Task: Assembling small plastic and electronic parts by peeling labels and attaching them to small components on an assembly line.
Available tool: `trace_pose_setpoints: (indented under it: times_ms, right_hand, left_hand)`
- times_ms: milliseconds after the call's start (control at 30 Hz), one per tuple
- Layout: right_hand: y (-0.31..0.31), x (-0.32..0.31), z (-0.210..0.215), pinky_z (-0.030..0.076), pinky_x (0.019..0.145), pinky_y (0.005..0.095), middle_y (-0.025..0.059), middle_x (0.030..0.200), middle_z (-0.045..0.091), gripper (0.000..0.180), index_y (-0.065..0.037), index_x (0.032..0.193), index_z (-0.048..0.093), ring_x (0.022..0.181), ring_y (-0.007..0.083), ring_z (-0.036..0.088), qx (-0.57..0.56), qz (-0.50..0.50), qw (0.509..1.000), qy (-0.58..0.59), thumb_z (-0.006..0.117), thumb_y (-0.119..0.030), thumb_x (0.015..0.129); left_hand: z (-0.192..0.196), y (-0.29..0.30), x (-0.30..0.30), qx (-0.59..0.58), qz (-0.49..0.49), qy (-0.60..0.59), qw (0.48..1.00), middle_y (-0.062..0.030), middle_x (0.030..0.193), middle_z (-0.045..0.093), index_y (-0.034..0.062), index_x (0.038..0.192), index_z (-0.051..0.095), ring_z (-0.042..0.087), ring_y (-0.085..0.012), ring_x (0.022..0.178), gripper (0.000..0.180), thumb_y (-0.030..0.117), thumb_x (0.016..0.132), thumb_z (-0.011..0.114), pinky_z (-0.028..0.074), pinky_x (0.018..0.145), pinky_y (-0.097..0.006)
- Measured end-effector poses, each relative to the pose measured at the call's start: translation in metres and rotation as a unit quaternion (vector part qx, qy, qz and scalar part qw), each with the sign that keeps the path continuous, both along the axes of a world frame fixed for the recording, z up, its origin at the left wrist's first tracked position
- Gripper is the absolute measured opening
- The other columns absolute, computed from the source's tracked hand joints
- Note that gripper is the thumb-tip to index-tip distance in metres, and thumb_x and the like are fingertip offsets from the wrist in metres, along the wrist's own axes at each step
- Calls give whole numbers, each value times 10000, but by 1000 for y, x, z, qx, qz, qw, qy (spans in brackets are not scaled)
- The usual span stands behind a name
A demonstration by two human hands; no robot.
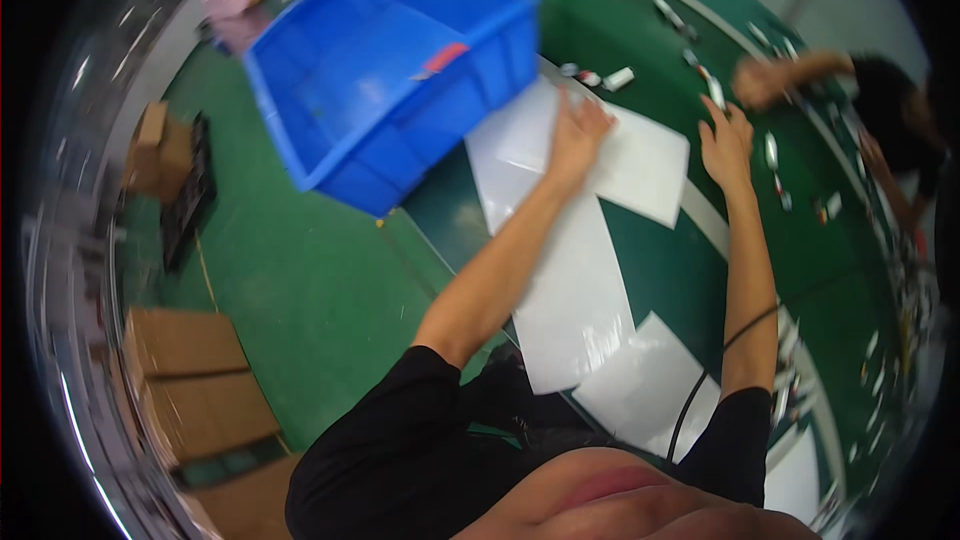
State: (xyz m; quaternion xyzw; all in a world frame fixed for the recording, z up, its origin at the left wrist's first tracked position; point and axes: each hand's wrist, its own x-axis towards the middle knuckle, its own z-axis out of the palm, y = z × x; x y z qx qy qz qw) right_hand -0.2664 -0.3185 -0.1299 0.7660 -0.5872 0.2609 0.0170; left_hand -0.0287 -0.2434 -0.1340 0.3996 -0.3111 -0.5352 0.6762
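My left hand [577, 140] is over the white sheets [562, 290] on the green table, fingers apart and nothing visible in them. Just beyond its fingertips lie a small white piece [618, 78] and a red-and-white piece [588, 78]. My right hand [727, 145] reaches over the green belt with its fingers spread. Its fingertips are close to a slim white piece [715, 92]; whether they touch it, I cannot tell. A large blue plastic crate [420, 145] stands left of my left hand, with a red patch on its rim.
Across the belt, a co-worker's hand [765, 83] is close to my right hand. Several small white pieces lie along the belt. Another person [235, 0] works at the far left. Cardboard boxes [205, 385] stand on the green floor at left. A black cable [690, 400] hangs near my right forearm.
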Motion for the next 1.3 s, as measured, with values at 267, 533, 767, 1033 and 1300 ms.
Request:
trace_pose_setpoints:
  times_ms: [267, 533, 767, 1033, 1300]
  right_hand:
    - [4, -11, 24, 483, 786, 500, 167, 1073, 594, 337, -72, 1082, 605, 1016, 357, 561, -18, -264, 951, 158, 613, -240, 790]
    - [49, -86, -13, 421, 951, 430, 203, 1227, 541, 349, 3, 1213, 524, 1125, 366, 517, 1, -50, 989, 142, 517, -182, 917]
    - [3, -16, 3, 428, 956, 431, 201, 1204, 560, 394, -71, 1258, 503, 1142, 369, 514, 41, 28, 997, -62, 543, -250, 909]
    - [-65, 27, -6, 425, 860, 421, 88, 1106, 623, 315, -198, 1194, 602, 1072, 309, 525, 35, -50, 998, 9, 601, -218, 879]
    - [109, 21, 48, 464, 705, 239, 88, 935, 631, 374, 23, 1219, 478, 793, 124, 593, 173, 66, 788, -587, 563, -32, 860]
  left_hand:
    - [-8, 34, -1, -188, -57, -425, 884, -143, 1305, 502, 65, 1320, 481, 512, -309, 1196, 504, -10, 829, 568, 452, 982, -378]
    - [1, 50, -33, -256, -134, -562, 775, -157, 1082, 608, 30, 1067, 628, 574, -334, 1033, 336, 32, 737, 564, 469, 909, -408]
    - [10, 59, -47, -269, -117, -574, 764, -101, 955, 639, 81, 1035, 663, 610, -297, 851, 232, 40, 818, 595, 508, 756, -361]
    - [7, 67, -45, -223, -134, -522, 812, -95, 955, 653, 66, 1079, 662, 637, -233, 815, 230, 42, 867, 576, 530, 696, -313]
    - [24, 75, -48, 141, -339, 72, 927, -171, 1107, 629, -66, 1252, 508, 620, -201, 944, 393, 220, 984, 477, 519, 819, -314]
